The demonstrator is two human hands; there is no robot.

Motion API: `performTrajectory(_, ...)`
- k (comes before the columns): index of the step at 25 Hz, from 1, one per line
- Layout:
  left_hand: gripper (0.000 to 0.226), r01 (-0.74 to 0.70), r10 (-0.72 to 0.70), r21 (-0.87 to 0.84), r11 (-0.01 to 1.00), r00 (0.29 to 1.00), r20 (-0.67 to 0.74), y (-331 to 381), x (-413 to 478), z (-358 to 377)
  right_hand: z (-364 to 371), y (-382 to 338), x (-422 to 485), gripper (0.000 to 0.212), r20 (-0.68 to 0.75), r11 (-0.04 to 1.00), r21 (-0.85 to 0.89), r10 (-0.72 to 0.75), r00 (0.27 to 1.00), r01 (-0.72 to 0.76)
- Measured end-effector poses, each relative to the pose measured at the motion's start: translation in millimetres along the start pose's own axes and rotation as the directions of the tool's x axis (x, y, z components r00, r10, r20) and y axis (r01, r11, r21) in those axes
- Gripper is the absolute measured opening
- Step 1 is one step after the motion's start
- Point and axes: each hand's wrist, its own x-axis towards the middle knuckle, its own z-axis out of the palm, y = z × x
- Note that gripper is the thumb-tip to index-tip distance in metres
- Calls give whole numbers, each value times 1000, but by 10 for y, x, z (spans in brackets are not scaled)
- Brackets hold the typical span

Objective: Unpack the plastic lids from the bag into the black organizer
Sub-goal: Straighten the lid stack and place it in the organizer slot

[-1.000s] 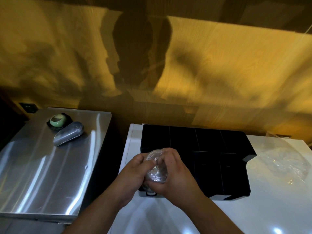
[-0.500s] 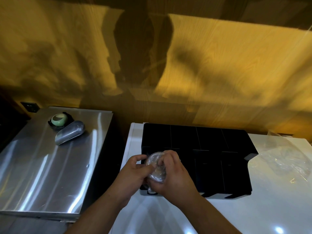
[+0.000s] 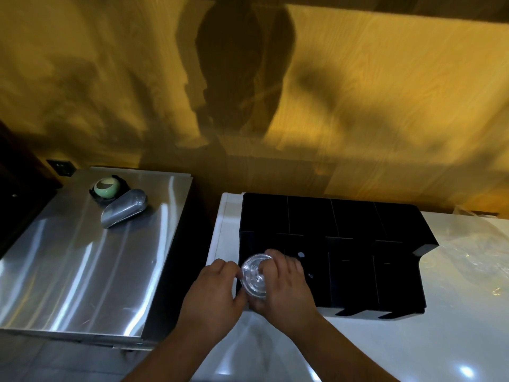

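Note:
A black organizer [image 3: 344,224] with several compartments stands on the white counter against the wood wall. Over its front left compartment I hold a stack of clear plastic lids [image 3: 254,274]. My right hand [image 3: 283,288] wraps the stack from the right and below. On the left side, my left hand [image 3: 212,293] pinches the stack's rim with its fingertips. A clear plastic bag [image 3: 473,257] lies crumpled on the counter to the right of the organizer.
The white counter [image 3: 413,348] runs to the right and front. Left of a dark gap lies a steel surface [image 3: 68,266] bearing a metal scoop [image 3: 124,208] and a green round object [image 3: 107,186]. A wall socket [image 3: 60,167] sits at the far left.
Both hands have shifted the lid stack slightly forward over the organizer's front left compartment, and the stack's round face now turns more toward me. The bag has not moved.

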Motion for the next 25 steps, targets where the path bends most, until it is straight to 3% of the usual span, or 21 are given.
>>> performTrajectory(6, 18, -84, 67, 132, 988, 989, 130, -29, -32, 98, 49, 10, -51, 65, 216, 979, -204, 14, 976, 31)
performTrajectory(10, 23, -101, 71, 122, 987, 971, 228, -54, -136, 128, -105, 17, -103, 61, 230, 990, -139, 13, 973, 20)
performTrajectory(16, 48, -124, 13, 184, 975, 859, 512, 0, -187, 348, -352, 193, -247, 55, 192, 999, -10, 45, 980, -44)
performTrajectory(25, 44, -98, -46, 258, 961, 866, 498, 152, -120, 510, -374, 158, -296, 51, 190, 998, 18, -54, 980, 52)
